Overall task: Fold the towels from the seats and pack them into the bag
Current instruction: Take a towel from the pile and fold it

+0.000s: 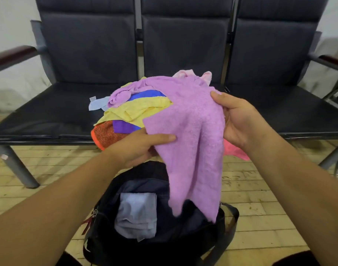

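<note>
head | left hand point(143, 144) and right hand point(239, 120) each pinch fuzzy lilac towel point(193, 131) | hangs over open black bag point(193, 239)

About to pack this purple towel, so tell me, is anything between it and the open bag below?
Nothing visible blocks it. The purple towel hangs right over the open mouth of the bag. A folded pale blue towel lies inside, toward the left.
</note>
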`<state>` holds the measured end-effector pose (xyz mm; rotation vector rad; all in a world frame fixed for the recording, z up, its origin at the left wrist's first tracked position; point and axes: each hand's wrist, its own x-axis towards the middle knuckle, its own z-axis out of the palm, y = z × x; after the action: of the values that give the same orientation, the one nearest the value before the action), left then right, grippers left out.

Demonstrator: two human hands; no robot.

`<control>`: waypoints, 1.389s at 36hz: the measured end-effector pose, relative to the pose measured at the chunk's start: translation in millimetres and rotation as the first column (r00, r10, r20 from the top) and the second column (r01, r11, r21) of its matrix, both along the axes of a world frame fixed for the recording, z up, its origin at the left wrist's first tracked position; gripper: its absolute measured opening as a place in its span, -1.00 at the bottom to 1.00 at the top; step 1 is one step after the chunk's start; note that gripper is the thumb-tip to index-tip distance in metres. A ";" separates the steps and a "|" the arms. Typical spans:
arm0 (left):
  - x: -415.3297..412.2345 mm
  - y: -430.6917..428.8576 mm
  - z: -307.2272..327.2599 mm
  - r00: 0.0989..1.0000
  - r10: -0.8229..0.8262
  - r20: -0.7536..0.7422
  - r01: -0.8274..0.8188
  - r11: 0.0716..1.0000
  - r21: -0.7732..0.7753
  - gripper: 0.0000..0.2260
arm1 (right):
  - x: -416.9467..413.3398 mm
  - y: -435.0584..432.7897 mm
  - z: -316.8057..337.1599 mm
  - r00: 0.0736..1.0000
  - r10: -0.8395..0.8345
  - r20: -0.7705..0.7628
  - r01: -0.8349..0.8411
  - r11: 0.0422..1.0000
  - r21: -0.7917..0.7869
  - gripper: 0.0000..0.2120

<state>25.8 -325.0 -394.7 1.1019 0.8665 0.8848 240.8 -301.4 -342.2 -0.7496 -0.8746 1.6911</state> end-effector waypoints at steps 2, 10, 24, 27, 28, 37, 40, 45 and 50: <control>5.7 -0.4 1.3 0.984 0.048 0.171 -0.025 0.991 -0.134 -0.78 | 3.6 3.7 -2.6 1.000 0.002 0.019 -0.001 0.998 -0.061 -0.68; 19.9 -6.3 13.7 0.855 0.171 0.490 -0.081 0.976 -0.200 -0.78 | 10.9 4.5 -23.4 0.983 0.108 0.146 -0.075 0.974 -0.212 -0.55; -5.6 10.1 23.2 0.857 0.271 0.439 -0.187 0.956 -0.225 -0.47 | -3.8 -9.8 -27.4 0.938 0.343 0.053 -0.340 0.939 -0.058 -0.66; -7.2 8.0 19.5 0.935 0.104 0.339 -0.027 0.974 -0.226 -0.23 | -9.5 -11.8 -19.5 0.945 0.321 -0.058 -0.323 0.946 -0.026 -0.70; -6.5 6.5 17.5 0.951 0.067 0.303 0.003 0.974 -0.226 -0.22 | -10.6 -12.3 -17.0 0.950 0.302 -0.085 -0.305 0.952 -0.024 -0.69; 4.9 0.9 2.8 0.994 -0.040 0.101 0.043 0.999 -0.025 -0.66 | -0.5 -2.5 -16.5 0.991 0.072 -0.113 -0.079 0.996 -0.051 -0.72; 8.3 -1.7 8.5 0.985 0.051 0.163 -0.048 0.999 -0.020 -0.78 | 0.0 -1.3 -16.3 0.993 0.015 0.116 0.002 0.989 -0.145 -0.73; 11.8 -4.9 18.6 0.946 0.173 0.274 -0.154 0.984 -0.092 -0.71 | 2.0 -1.2 -15.2 0.994 0.006 0.108 0.013 0.985 -0.171 -0.73; 16.1 -4.3 26.6 0.898 0.257 0.356 -0.228 0.966 -0.122 -0.78 | 4.3 -2.7 -23.8 0.972 0.205 0.117 -0.180 0.964 -0.196 -0.35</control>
<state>41.9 -329.3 -368.1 0.7328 0.7230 1.2123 245.1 -304.1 -366.0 -0.9395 -0.9177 1.9311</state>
